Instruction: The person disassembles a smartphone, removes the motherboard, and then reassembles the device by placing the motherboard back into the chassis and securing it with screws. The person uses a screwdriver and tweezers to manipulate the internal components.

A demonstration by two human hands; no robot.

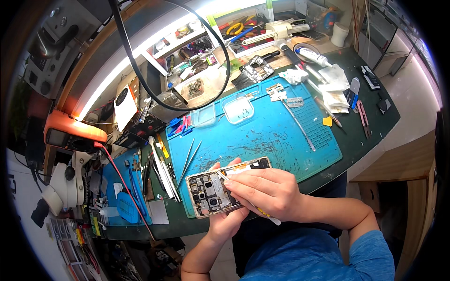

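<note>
An opened smartphone [206, 186], its circuit board and camera modules bare, is held over the near edge of the blue work mat [300, 161]. My left hand [226, 225] supports it from below, with fingertips showing past its far edge. My right hand [269, 189] lies over the phone's right half and pinches a slim metal pry tool [272, 218]. The tool's thin tip reaches the board near the phone's upper edge. Its flat, pale end sticks out beneath my palm. Part of the phone is hidden under my right hand.
Tweezers [190, 157] lie left of the phone. A clear plastic box [238, 110] with small parts stands at the mat's far side. Pliers [363, 119] and crumpled tissue [335, 84] are at the right. An orange multimeter [75, 133] with a red lead stands at the left.
</note>
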